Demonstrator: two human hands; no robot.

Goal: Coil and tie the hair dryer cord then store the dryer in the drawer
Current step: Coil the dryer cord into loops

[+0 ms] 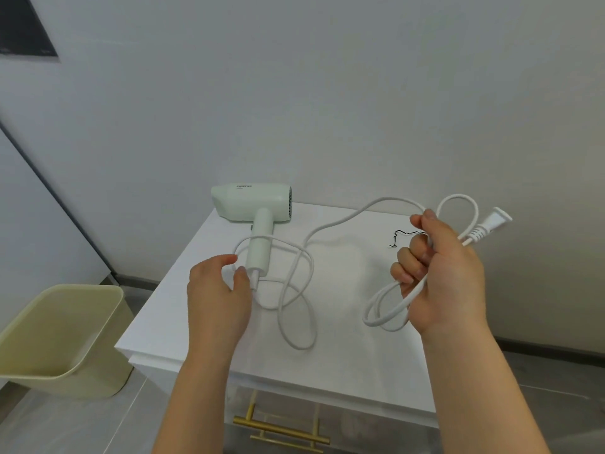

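Standing on the floor at far left is a pale yellow bin. The left hand hovers with fingers loosely spread, gripping nothing, just beside the handle base of the mint hair dryer, which lies on its side on the white cabinet top. Its cord loops loosely over the handle and across the top. Further right, the raised right hand curls round several cord loops; a thin black tie pokes from its fingers, and the plug juts out beyond.

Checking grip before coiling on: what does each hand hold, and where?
Right hand grips the cord in gathered loops near the plug. Left hand sits at the dryer handle's base; hold unclear.
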